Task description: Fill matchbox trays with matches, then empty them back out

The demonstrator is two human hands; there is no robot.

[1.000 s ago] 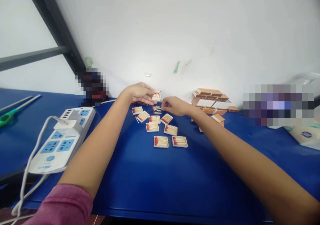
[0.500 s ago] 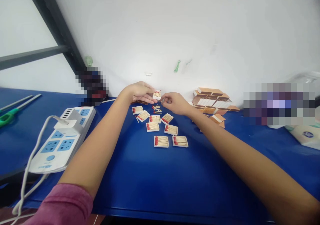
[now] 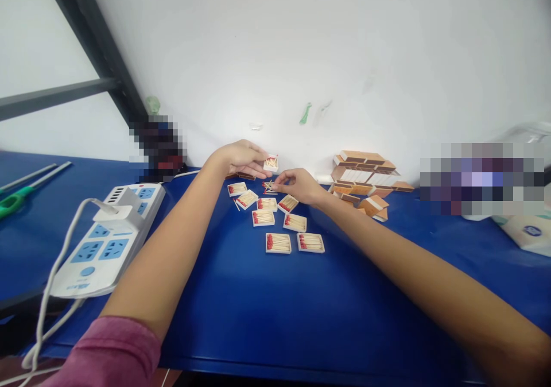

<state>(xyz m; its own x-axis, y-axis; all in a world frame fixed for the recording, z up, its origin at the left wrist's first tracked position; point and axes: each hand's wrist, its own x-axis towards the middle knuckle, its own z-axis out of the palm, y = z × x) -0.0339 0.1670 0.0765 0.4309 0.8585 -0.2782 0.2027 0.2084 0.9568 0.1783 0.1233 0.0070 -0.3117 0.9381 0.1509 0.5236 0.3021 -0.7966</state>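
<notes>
My left hand (image 3: 246, 157) holds a small white matchbox tray (image 3: 271, 163) up by its side, with red-tipped matches inside. Thumb and fingers of my right hand (image 3: 298, 185) pinch at the small pile of loose matches (image 3: 269, 187) just below that tray; a match end seems to lie between the fingertips. Nearer to me, several more trays filled with matches lie on the blue table, among them a front left tray (image 3: 278, 243) and a front right tray (image 3: 310, 242). One single match (image 3: 236, 205) lies beside the trays on the left.
Orange-brown matchbox sleeves (image 3: 364, 171) are stacked against the white wall at right, with loose ones in front. A white power strip (image 3: 107, 243) with a plugged-in cable lies at left. Green-handled scissors (image 3: 17, 202) rest at far left. A tissue pack (image 3: 527, 229) is at far right.
My right hand has come down and slightly left, away from the held tray to the loose matches. My left hand keeps the tray in nearly the same place.
</notes>
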